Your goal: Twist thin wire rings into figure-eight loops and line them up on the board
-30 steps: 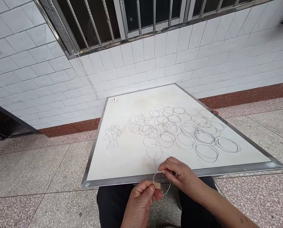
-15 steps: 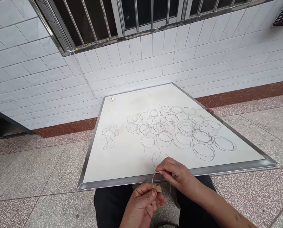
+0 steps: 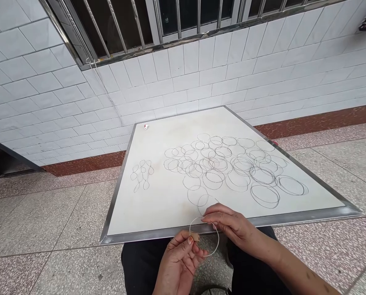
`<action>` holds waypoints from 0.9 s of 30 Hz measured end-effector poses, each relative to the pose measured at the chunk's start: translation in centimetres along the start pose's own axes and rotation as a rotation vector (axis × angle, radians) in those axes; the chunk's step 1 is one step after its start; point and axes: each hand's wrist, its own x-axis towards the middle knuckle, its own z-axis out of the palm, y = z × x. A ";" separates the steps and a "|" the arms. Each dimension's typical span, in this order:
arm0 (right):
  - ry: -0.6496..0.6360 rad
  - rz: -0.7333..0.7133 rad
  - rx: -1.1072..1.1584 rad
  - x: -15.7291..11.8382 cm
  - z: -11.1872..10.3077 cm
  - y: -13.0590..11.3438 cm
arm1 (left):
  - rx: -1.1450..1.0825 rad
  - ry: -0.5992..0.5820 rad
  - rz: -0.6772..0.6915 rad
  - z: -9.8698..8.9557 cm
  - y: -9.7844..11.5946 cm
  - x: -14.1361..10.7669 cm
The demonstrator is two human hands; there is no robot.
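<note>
My left hand, just off the table's near edge, pinches a small tan folded piece around a thin wire loop. Whether the piece is paper, card or sandpaper I cannot tell. At the top of the loop, my right hand has its thumb and fingers closed on the wire. Beyond the hands, many overlapping wire rings lie on the white table. A wire end sticks out just above my right fingers. Several smaller teardrop-shaped wire loops are grouped at the left.
The white table has a metal rim and stands against a tiled wall. A small red-and-white object sits at its far left corner. My legs are under the near edge, and barred windows are above.
The wire between my hands now shows as a wide round loop, where before only a short arc rose from the tan piece. My left hand and the piece have shifted slightly left and up.
</note>
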 end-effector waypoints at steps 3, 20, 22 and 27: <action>-0.022 -0.106 -0.103 -0.1 -0.8 -0.1 | 0.003 0.042 0.001 -0.1 0.5 -0.2; -0.115 -0.240 -0.130 0.9 -0.9 -0.5 | 0.141 0.083 0.001 -1.0 1.1 0.5; -0.101 -0.238 -0.125 0.8 -0.7 -0.2 | 0.203 0.094 0.020 -1.2 1.1 0.5; -0.090 -0.162 -0.072 0.3 -0.5 0.2 | 0.346 0.123 0.051 -1.3 1.1 0.7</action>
